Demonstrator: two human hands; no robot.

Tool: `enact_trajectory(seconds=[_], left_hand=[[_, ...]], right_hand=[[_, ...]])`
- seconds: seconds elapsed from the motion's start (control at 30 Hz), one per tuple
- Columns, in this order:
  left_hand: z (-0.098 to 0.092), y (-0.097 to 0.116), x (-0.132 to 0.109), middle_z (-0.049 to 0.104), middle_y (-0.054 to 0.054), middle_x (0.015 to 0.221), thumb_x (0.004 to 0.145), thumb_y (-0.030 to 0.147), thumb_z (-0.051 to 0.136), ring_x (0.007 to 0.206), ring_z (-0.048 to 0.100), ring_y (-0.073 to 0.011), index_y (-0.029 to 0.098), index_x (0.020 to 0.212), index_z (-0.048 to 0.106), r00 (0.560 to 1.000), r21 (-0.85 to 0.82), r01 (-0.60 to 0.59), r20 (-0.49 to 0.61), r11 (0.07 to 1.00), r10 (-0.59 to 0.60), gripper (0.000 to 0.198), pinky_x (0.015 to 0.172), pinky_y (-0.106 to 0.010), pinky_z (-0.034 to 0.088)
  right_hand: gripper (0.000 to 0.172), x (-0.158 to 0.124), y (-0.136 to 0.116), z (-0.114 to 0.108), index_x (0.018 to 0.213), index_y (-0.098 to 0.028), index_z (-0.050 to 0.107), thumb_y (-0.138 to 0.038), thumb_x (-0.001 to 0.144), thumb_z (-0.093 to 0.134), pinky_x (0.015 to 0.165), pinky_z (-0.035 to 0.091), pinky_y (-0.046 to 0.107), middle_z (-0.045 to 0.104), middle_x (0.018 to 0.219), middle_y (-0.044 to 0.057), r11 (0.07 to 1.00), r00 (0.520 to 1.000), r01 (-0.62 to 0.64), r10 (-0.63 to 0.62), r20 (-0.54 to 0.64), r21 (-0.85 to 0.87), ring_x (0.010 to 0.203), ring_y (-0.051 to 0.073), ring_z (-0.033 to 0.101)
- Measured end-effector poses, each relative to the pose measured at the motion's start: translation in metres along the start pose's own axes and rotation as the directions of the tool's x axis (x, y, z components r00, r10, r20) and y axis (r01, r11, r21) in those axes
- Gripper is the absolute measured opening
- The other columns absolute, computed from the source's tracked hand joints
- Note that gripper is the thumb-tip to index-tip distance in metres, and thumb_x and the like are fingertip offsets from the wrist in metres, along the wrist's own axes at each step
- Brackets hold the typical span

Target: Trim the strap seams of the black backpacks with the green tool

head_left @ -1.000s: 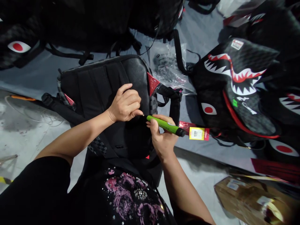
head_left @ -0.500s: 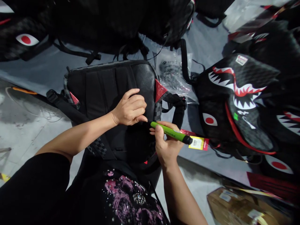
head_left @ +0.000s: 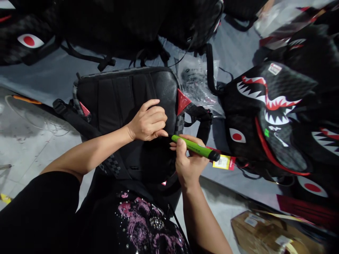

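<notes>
A black backpack point(head_left: 106, 102) with checkered edges and red corner patches lies in front of me, its padded back panel facing up. Resting on that panel is my left hand point(head_left: 150, 121), its fingers curled and its thumb pressed in; whatever it pinches, if anything, is too small to make out. My right hand point(head_left: 189, 162) grips a thick green pen-shaped tool point(head_left: 194, 146) with a black rear end. The tool's dark tip points at my left thumb, a small distance away, over the panel's right side.
More black backpacks point(head_left: 275, 106) with shark-mouth and eye prints crowd the right and back of the grey-covered table point(head_left: 16, 79). A clear plastic bag point(head_left: 196, 81) lies behind the backpack. On the floor at lower right sits a cardboard box point(head_left: 254, 233). A yellow-red tag point(head_left: 224, 162) hangs near my right hand.
The view has shifted slightly. Both hands hold nearly the same pose, with the tool's tip still close to my left thumb.
</notes>
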State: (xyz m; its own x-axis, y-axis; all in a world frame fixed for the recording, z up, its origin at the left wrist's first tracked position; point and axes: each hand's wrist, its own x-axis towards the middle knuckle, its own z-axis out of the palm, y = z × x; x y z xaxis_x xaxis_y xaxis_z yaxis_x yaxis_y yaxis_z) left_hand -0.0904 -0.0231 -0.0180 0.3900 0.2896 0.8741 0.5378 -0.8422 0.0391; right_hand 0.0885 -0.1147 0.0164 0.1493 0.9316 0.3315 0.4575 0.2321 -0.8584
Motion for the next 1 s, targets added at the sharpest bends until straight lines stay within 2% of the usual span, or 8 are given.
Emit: enact_trajectory(seconds=[0.13, 0.23, 0.47, 0.57, 0.67, 0.77, 0.87, 1.0], left_hand=[[0.001, -0.001, -0.003, 0.067, -0.001, 0.08, 0.102, 0.059, 0.024, 0.096, 0.066, -0.0181, 0.022, 0.076, 0.059, 0.989, -0.015, 0.063, 0.134, 0.998, -0.06, 0.057, 0.113, -0.047, 0.041], [0.002, -0.002, -0.004, 0.067, -0.001, 0.08, 0.101, 0.061, 0.02, 0.096, 0.065, -0.0183, 0.022, 0.075, 0.059, 0.982, -0.024, 0.093, 0.167, 0.995, -0.088, 0.061, 0.114, -0.048, 0.04], [0.001, 0.0, 0.0, 0.066, 0.0, 0.081, 0.103, 0.05, 0.033, 0.093, 0.063, -0.0159, 0.021, 0.076, 0.056, 1.0, -0.013, 0.006, -0.002, 1.0, -0.006, 0.046, 0.11, -0.043, 0.039], [-0.004, -0.004, 0.009, 0.065, 0.0, 0.08, 0.103, 0.048, 0.034, 0.089, 0.061, -0.0163, 0.021, 0.074, 0.055, 1.0, 0.019, -0.015, 0.015, 1.0, 0.015, 0.045, 0.104, -0.043, 0.039], [-0.015, -0.012, 0.024, 0.063, -0.001, 0.077, 0.103, 0.05, 0.032, 0.082, 0.057, -0.0177, 0.021, 0.07, 0.055, 0.978, 0.084, -0.162, 0.144, 0.983, 0.149, 0.049, 0.089, -0.041, 0.042], [-0.027, -0.017, 0.04, 0.06, -0.003, 0.07, 0.102, 0.055, 0.032, 0.07, 0.052, -0.018, 0.021, 0.066, 0.056, 0.927, 0.121, -0.298, 0.275, 0.947, 0.256, 0.054, 0.072, -0.039, 0.038], [-0.042, -0.013, 0.052, 0.053, -0.002, 0.058, 0.1, 0.06, 0.032, 0.06, 0.048, -0.0167, 0.02, 0.062, 0.054, 0.9, 0.159, -0.323, 0.355, 0.933, 0.252, 0.059, 0.062, -0.037, 0.032], [-0.075, 0.009, 0.067, 0.047, -0.001, 0.054, 0.1, 0.061, 0.032, 0.058, 0.05, -0.0158, 0.02, 0.059, 0.052, 0.906, 0.271, -0.292, 0.386, 0.917, 0.174, 0.061, 0.058, -0.035, 0.029]], right_hand=[[0.018, -0.002, 0.006, 0.0, 0.105, -0.021, 0.065, -0.034, 0.092, 0.065, 0.062, 0.063, 0.033, 0.07, 0.09, 0.003, 1.0, 0.999, 0.025, -0.025, -0.036, -0.005, 0.07, 0.017, 0.072], [0.019, -0.005, 0.01, 0.0, 0.105, -0.022, 0.065, -0.035, 0.092, 0.065, 0.066, 0.064, 0.036, 0.069, 0.093, 0.004, 0.999, 0.998, 0.039, -0.039, -0.052, -0.013, 0.073, 0.018, 0.072], [0.021, -0.006, 0.011, 0.001, 0.107, -0.022, 0.065, -0.036, 0.091, 0.065, 0.073, 0.064, 0.04, 0.07, 0.099, 0.006, 1.0, 0.999, 0.02, -0.02, -0.042, -0.003, 0.081, 0.021, 0.073], [0.018, -0.006, 0.007, -0.004, 0.104, -0.021, 0.065, -0.034, 0.092, 0.065, 0.066, 0.064, 0.034, 0.069, 0.096, 0.005, 0.999, 0.995, -0.002, 0.007, -0.104, 0.047, 0.074, 0.018, 0.073], [0.018, -0.021, 0.005, -0.013, 0.11, -0.023, 0.064, -0.029, 0.093, 0.064, 0.068, 0.065, 0.033, 0.071, 0.099, 0.005, 0.992, 0.992, 0.004, 0.011, -0.122, 0.126, 0.074, 0.017, 0.074], [0.026, -0.051, 0.007, -0.017, 0.118, -0.024, 0.064, -0.026, 0.092, 0.065, 0.078, 0.064, 0.04, 0.073, 0.106, 0.007, 0.991, 1.0, -0.005, 0.003, 0.015, 0.137, 0.089, 0.022, 0.075], [0.027, -0.079, 0.01, -0.017, 0.118, -0.025, 0.066, -0.026, 0.091, 0.065, 0.091, 0.061, 0.049, 0.075, 0.108, 0.008, 0.993, 0.995, 0.075, -0.08, 0.058, 0.088, 0.097, 0.025, 0.074], [0.031, -0.082, 0.003, -0.037, 0.122, -0.026, 0.066, -0.028, 0.091, 0.064, 0.089, 0.06, 0.052, 0.076, 0.106, 0.008, 0.976, 0.982, 0.185, -0.18, -0.053, 0.111, 0.09, 0.026, 0.075]])
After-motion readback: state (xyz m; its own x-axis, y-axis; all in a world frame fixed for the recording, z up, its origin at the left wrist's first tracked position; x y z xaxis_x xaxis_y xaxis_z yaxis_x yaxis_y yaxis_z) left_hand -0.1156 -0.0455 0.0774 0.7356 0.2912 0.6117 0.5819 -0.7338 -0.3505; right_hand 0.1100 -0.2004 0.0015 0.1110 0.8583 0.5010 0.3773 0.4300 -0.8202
